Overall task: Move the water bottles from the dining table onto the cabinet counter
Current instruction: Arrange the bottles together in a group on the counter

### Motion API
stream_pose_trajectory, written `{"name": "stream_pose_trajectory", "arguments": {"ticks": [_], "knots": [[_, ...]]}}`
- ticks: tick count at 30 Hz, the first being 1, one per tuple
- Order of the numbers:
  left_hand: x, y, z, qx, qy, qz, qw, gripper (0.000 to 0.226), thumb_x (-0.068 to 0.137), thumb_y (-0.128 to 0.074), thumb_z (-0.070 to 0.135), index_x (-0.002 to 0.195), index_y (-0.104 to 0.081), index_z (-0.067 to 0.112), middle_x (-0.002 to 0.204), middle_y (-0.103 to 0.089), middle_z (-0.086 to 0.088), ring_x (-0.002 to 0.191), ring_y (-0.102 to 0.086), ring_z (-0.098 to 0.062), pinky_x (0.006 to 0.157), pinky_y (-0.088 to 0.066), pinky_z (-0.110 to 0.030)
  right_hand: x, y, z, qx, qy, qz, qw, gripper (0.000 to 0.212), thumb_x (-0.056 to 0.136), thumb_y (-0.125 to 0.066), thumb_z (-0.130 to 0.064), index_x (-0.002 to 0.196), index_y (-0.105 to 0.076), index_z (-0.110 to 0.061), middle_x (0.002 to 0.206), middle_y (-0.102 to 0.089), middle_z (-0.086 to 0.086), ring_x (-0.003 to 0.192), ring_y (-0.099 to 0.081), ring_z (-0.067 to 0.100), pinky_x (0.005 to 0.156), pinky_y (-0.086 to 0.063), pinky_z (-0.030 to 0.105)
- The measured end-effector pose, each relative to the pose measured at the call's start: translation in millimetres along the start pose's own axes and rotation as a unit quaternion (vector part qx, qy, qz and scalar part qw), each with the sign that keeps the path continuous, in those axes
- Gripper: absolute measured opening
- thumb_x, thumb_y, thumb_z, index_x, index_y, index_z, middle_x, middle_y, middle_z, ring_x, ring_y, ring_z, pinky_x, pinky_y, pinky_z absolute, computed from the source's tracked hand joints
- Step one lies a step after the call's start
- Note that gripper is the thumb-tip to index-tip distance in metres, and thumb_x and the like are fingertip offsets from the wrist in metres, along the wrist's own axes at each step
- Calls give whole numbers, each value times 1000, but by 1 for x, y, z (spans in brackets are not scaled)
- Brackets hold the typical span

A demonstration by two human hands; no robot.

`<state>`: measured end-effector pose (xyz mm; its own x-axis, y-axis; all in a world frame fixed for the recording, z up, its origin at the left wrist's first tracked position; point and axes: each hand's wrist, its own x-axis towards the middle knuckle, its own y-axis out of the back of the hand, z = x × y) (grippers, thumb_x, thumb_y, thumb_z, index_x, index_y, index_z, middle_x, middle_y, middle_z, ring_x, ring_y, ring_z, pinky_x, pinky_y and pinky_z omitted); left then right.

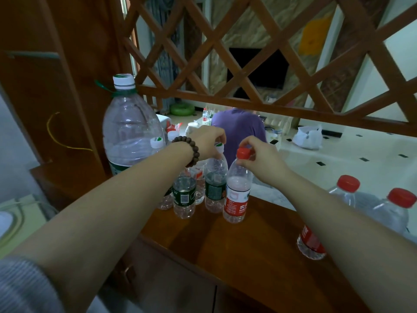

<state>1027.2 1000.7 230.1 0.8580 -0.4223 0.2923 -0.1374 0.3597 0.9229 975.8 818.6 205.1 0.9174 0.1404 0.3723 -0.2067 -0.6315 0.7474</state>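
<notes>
Two bottles stand on the worktop [237, 256], each pinched at the cap: the left hand [208, 141] on the green-label bottle [215, 179], the right hand [261, 158] on the red-label bottle [237, 190]. Check both sit flat, then release straight upward without nudging neighbours.

Left forearm [140, 184] covering the upper halves of the green-labelled bottles [184, 196] behind it, caps lost from sight there; right forearm [334, 213] crossing the two red-capped bottles [361, 199] at the right, only a red-labelled base [311, 243] showing below it; seated person in purple [239, 132] beyond the counter [225, 245], head masked by the lattice rail [248, 101], lower body by hands and bottles; far small bottles [205, 115] too small to read; grey sleeve [22, 288] cut by the bottom-left edge; pale object [9, 220] cut by the left edge, unidentifiable.
</notes>
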Motion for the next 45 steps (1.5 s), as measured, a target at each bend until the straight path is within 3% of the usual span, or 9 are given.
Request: {"name": "stream_pose_trajectory", "arguments": {"ticks": [11,19,21,25,28,33,35,39,45], "knots": [[-9,10,5,-4,-17,-23,1000,59,74,-79,24,127,-54,13,125,-58,-6,114,-54,-19,93,-43,-29,-2,-2,-4,2,-5,-33,999,42,78,-73,-27,115,-55,-22,103,-65,1,90,-61,21,82,-50,43],[-23,17,12,-32,-35,9,999,55,81,-71,31,131,-52,15,130,-55,-4,118,-50,-18,99,-40,-32,-7,0,2,-1,3,-31,1000,61,76,-76,-25,131,-50,-20,116,-64,6,92,-58,14,82,-45,28],[-27,17,16,-31,-37,22,999,54,83,-68,33,132,-50,17,133,-54,-3,121,-49,-19,100,-39,-34,-7,2,1,-3,-1,-31,1000,65,76,-76,-25,134,-48,-19,119,-63,7,98,-59,17,83,-44,27],[-32,19,28,-51,-53,39,997,55,85,-65,36,134,-47,17,135,-51,-3,121,-48,-19,99,-40,-36,-14,15,-4,-33,-7,-29,999,70,78,-75,-32,139,-43,-17,129,-57,10,118,-53,25,96,-44,38],[-32,21,45,-67,-76,52,994,54,85,-65,35,134,-48,16,135,-51,-2,122,-47,-17,97,-39,-29,-26,37,-7,-75,-10,-28,997,65,81,-71,-35,138,-47,-15,132,-57,9,121,-52,23,100,-43,40],[-28,13,97,-117,-144,87,979,47,88,-62,32,129,-51,12,130,-54,-5,119,-48,-17,90,-33,-20,-70,102,-2,-161,-8,27,987,49,84,-67,-39,127,-57,-17,127,-60,3,117,-54,20,94,-40,31],[-26,1,125,-150,-166,78,972,46,88,-60,37,128,-52,14,129,-55,-3,117,-49,-14,90,-35,-20,-91,130,7,-171,-25,58,983,49,83,-65,-43,125,-59,-18,126,-61,1,115,-55,17,91,-39,27],[-20,-31,178,-184,-177,0,967,58,84,-61,47,134,-45,20,128,-53,-2,115,-50,-15,95,-45,-37,-131,170,39,-179,-73,103,976,48,83,-65,-44,124,-60,-20,127,-61,0,115,-54,15,88,-36,22],[-4,-70,215,-145,-165,-72,973,71,77,-71,44,137,-37,25,133,-50,-4,116,-51,-18,92,-48,-39,-172,189,87,-192,-140,96,967,70,80,-67,-47,140,-41,-25,144,-45,1,131,-40,19,104,-31,32]]}}
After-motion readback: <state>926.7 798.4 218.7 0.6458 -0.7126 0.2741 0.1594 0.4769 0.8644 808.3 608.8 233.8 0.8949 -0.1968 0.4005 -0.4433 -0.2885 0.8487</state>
